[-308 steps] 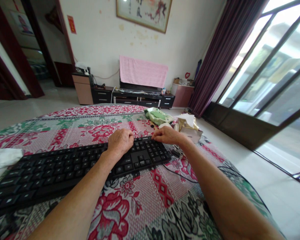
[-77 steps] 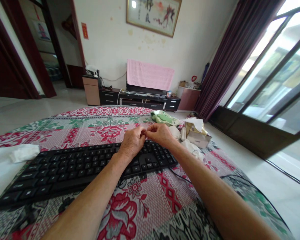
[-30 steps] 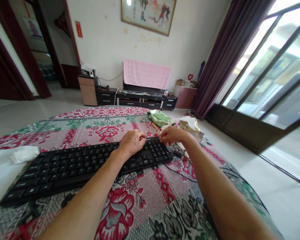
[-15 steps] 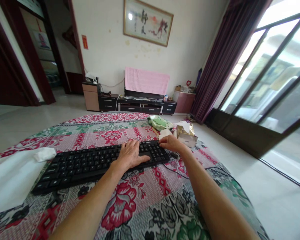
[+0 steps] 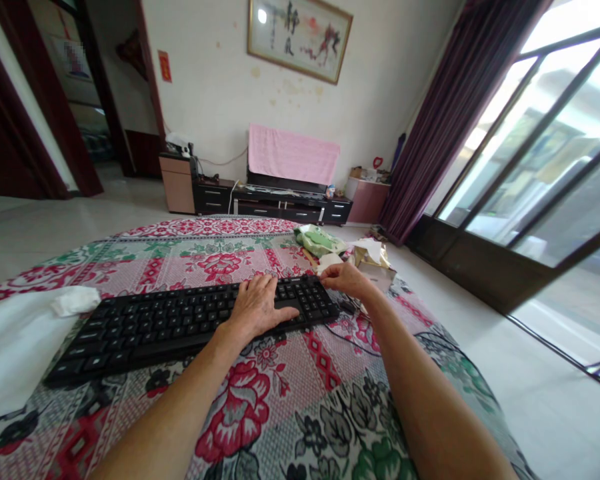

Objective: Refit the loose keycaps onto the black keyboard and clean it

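A long black keyboard (image 5: 170, 320) lies across a flowered cloth on a round table (image 5: 290, 413). My left hand (image 5: 257, 307) rests flat on the keyboard's right part, fingers spread, thumb along the front edge. At the keyboard's far right corner my right hand (image 5: 347, 279) has its fingers curled and pinched together; what they hold, if anything, is too small to make out. A black cable (image 5: 353, 333) runs off from the keyboard's right end over the cloth.
A white cloth with a crumpled tissue (image 5: 75, 300) lies at the table's left. A green packet (image 5: 320, 240), crumpled paper and a gold tissue box (image 5: 375, 257) sit behind my right hand. Beyond are a low TV cabinet, a pink towel, curtains and glass doors.
My left hand, curled on the keys a second ago, now lies flat with fingers spread. The right hand stays pinched at the keyboard's far right corner. The camera has shifted slightly.
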Motion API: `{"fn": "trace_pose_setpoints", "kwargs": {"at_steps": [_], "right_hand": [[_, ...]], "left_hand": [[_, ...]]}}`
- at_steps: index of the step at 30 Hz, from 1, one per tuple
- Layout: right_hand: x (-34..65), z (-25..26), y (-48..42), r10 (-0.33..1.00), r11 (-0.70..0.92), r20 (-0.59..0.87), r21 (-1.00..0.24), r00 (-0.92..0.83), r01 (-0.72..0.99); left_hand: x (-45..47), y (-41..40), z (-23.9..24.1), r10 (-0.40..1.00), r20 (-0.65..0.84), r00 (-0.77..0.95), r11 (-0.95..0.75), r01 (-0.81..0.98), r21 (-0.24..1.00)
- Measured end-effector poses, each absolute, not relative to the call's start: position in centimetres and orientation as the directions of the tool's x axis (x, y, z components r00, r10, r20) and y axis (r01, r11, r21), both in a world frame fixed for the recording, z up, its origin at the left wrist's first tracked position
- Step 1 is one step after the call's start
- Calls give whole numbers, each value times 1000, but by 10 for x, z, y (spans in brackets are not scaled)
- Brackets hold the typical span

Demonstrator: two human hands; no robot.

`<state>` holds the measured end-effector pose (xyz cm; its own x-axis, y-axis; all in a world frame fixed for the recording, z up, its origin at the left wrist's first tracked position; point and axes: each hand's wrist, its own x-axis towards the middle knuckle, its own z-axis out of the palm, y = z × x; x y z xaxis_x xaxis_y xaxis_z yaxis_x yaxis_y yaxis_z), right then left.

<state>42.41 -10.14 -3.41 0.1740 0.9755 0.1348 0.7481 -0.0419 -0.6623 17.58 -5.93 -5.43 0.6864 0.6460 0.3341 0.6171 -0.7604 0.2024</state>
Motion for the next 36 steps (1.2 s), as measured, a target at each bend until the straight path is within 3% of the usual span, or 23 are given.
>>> {"fn": "trace_pose_setpoints", "kwargs": {"at_steps": [4, 7, 11, 18, 21, 29, 36], "right_hand": [[414, -34, -97, 939, 20, 298, -547, 173, 837], [404, -34, -89, 915, 134, 401, -425, 53, 895], [396, -37, -79, 935, 185, 352, -368, -48, 911], [399, -35, -78, 953, 123, 303, -315, -23, 941], [405, -36, -83, 961, 76, 275, -340, 22, 938], [431, -36, -104, 991, 67, 133, -599, 16, 798], [431, -35, -107, 995, 92, 89, -587, -48, 805]], "left_hand": [[176, -59, -56, 649, 334, 684, -757, 623, 195], [176, -59, -56, 649, 330, 686, -757, 623, 194], [176, -58, -57, 645, 341, 683, -760, 621, 193], [177, -57, -60, 643, 344, 685, -762, 616, 197], [177, -58, -58, 642, 341, 687, -763, 614, 202], [176, -59, -55, 650, 328, 686, -759, 612, 224], [176, -59, -55, 648, 322, 690, -760, 612, 216]]}}
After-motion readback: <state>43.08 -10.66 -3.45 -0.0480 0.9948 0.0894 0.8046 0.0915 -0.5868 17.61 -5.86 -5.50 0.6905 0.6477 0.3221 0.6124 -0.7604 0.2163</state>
